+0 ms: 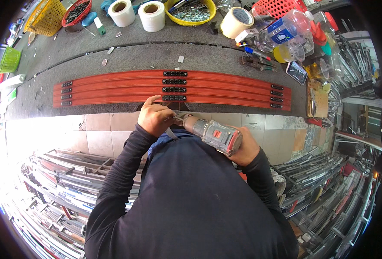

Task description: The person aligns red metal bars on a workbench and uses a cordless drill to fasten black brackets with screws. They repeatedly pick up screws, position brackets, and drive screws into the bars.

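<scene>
My right hand is wrapped round a cordless drill, which points left and slightly away from me. My left hand is at the drill's tip, thumb and fingers pinched by the bit; whatever they hold is too small to make out. Its raised index finger is by the near edge of several long reddish-brown profiles. These lie side by side along the bench's near edge. Black ribbed fittings cross them in the middle, with smaller black fittings towards the left end and more black fittings towards the right.
Along the far side of the grey bench stand a yellow basket of small metal parts, white rolls and a tape roll. Plastic bottles, pliers and a phone lie right. Racks of metal profiles flank me.
</scene>
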Available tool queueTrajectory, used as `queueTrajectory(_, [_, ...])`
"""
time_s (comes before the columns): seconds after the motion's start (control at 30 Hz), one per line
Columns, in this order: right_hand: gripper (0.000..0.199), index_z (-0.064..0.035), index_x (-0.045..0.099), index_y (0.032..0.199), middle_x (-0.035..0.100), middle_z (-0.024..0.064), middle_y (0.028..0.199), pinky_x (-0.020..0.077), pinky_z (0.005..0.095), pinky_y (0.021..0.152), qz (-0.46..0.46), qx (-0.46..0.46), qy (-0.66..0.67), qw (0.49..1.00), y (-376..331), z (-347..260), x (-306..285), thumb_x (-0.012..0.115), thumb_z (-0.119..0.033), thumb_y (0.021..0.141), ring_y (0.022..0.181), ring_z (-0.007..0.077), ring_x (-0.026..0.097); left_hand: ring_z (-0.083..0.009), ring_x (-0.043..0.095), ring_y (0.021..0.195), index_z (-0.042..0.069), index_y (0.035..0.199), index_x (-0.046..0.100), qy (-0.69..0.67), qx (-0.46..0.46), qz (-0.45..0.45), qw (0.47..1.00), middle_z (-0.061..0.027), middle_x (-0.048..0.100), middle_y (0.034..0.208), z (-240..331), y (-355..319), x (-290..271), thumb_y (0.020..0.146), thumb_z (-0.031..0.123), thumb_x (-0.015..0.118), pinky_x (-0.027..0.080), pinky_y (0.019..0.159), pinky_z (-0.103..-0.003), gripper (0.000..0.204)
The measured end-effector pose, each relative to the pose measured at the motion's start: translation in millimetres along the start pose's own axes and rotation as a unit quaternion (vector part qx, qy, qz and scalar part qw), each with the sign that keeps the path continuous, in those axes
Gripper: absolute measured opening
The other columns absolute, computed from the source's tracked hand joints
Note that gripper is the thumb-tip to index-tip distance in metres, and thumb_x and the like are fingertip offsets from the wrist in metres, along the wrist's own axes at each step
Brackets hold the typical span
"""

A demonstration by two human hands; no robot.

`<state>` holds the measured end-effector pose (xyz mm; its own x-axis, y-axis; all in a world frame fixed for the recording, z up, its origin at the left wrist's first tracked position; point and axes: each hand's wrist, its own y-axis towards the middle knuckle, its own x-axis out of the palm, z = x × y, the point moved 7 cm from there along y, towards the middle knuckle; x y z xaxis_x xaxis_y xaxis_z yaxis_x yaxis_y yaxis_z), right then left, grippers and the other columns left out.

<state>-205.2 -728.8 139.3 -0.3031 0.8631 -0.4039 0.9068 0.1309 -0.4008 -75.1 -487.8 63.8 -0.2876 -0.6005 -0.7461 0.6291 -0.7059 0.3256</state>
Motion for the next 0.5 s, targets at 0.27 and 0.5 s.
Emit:
queueTrajectory(0.27, [0.047,-0.0062,0.077,0.125,0.081,0.0235,0.101,0.063,0.0498,0.084,0.015,-0.055,-0.045,0.997,3,-9,-2,0.09,-0.017,0.081,0.098,0.0468,0.078,-0.0265,0.074,0.079,0.014,0.077,0.069,0.053,0.056,-0.072,0.994,-0.0025,0.068,0.075,11,12,5,0.077,0.016,0.086,0.051,0.115,-0.054,0.017])
queueTrajectory(0.5, [0.046,-0.0045,0.076,0.122,0.082,0.0227,0.102,0.064,0.0465,0.083,-0.017,-0.078,-0.004,0.997,4,-11,-2,0.093,-0.016,0.08,0.096,0.045,0.08,-0.0254,0.069,0.08,0.014,0.08,0.072,-0.021,0.029,-0.161,0.986,-0.0015,0.068,0.077,8,20,-21,0.074,0.018,0.093,0.049,0.1,-0.046,0.022])
